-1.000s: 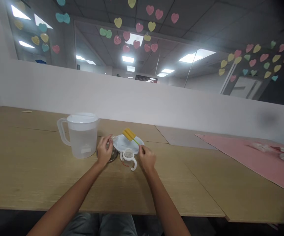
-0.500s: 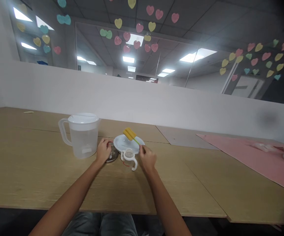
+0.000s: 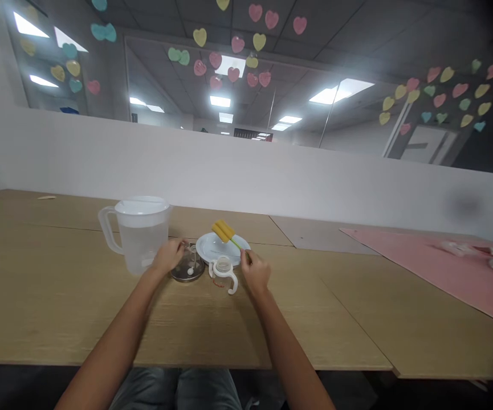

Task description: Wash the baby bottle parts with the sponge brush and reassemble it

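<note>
My right hand is closed around the green handle of a sponge bottle brush. Its yellow head points up and left over a white plate. Just left of that hand stands a small clear bottle with white side handles and an uncovered mouth. My left hand is at the left side of a round metal dish, with its fingers loosely bent and apart; contact with the rim is unclear. Inside the dish lie a white straw with a ball end and other small parts I cannot make out.
A large translucent lidded pitcher stands close behind my left hand, its handle to the left. Pink cloth covers the table's right part, with crumpled items on it. A white wall runs along the back; the wooden table's front edge is near me.
My left hand has moved left from over the metal dish, uncovering more of it and the straw. My right hand keeps the brush in nearly the same place. The view has shifted slightly.
</note>
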Available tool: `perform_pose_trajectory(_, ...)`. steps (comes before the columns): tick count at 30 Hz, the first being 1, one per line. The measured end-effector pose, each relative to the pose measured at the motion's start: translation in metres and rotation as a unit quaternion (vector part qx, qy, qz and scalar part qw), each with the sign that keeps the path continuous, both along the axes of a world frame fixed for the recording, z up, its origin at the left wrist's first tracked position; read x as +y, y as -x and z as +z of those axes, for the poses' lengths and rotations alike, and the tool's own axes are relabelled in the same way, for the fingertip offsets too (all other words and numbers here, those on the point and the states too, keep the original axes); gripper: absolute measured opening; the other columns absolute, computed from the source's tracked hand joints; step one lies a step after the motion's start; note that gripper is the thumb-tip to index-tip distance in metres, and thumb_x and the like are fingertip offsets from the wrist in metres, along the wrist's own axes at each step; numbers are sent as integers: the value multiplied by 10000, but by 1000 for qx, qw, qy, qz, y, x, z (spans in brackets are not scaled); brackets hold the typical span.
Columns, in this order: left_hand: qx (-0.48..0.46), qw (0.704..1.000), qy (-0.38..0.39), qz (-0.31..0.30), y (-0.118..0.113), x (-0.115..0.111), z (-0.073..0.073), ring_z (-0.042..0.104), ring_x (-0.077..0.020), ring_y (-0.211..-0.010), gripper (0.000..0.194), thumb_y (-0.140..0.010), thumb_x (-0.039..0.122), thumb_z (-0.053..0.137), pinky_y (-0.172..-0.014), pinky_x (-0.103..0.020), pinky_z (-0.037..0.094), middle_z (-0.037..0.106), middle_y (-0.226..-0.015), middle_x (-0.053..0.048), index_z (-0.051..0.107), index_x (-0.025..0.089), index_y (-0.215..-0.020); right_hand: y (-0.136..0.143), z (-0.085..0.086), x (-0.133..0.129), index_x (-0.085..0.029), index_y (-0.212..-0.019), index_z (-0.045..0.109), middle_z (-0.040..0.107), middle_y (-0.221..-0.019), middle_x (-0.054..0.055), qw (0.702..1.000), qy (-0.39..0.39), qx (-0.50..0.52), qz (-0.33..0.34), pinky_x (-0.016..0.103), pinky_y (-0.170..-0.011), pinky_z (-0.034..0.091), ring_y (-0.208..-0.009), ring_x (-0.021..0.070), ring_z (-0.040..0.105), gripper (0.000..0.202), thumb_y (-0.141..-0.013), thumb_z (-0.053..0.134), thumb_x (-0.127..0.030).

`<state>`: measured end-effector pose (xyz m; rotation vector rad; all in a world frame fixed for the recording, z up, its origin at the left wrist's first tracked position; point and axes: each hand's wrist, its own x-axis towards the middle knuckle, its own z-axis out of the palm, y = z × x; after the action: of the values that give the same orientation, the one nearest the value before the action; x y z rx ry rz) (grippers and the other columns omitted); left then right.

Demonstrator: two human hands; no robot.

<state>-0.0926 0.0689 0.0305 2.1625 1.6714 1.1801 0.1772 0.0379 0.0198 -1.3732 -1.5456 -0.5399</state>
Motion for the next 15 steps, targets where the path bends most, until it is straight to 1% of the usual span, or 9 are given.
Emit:
perform_pose_trajectory(2,128,992,15,7,-2,-1,-2,614,-224,-941,349,-736,78,416,-844,-311,448,671,-1009,-103,652,160,-979,0,0,0,-166,-721,690,611,-544,30,1000,3,1,1,226,-502,208,-470,87,451,500,-933,338,-452)
perform_pose_trajectory(3,169,985,21,10,-4,-2,-4,602,-226,-983,388,-711,36,426,-864,-306,439,651,-1072,-113,647,156,-1007,0,0,-1,-167,-723,689,614,-549,30,1000,5,2,2,226,-502,208,-471,87,452,496,-933,340,-449)
perform_pose_trajectory(5,216,976,34,20,-9,-2,-7,583,-229,-1027,455,-679,-18,447,-879,-301,431,613,-1149,-125,629,149,-1062,0,1,-1,-170,-727,689,621,-560,32,1000,6,5,5,227,-504,208,-477,89,460,489,-934,341,-445)
perform_pose_trajectory(9,245,968,40,44,-13,-3,-10,565,-240,-1036,429,-707,-30,484,-893,-320,422,603,-1132,-135,632,161,-1061,0,0,-1,-170,-733,693,614,-542,32,1000,7,8,6,228,-508,215,-473,92,464,493,-931,341,-452)
perform_pose_trajectory(12,242,968,16,58,-14,-3,-12,561,-243,-1024,388,-727,-16,492,-903,-336,414,618,-1076,-135,641,171,-1032,0,0,0,-169,-732,697,606,-533,27,1000,8,7,5,226,-503,218,-463,87,455,504,-929,337,-461)
perform_pose_trajectory(15,229,971,-11,66,-15,-1,-15,569,-236,-999,394,-721,-23,473,-883,-331,424,627,-1035,-126,641,179,-1014,0,0,0,-167,-730,696,605,-536,24,1000,0,5,6,222,-498,220,-465,82,453,505,-931,334,-457)
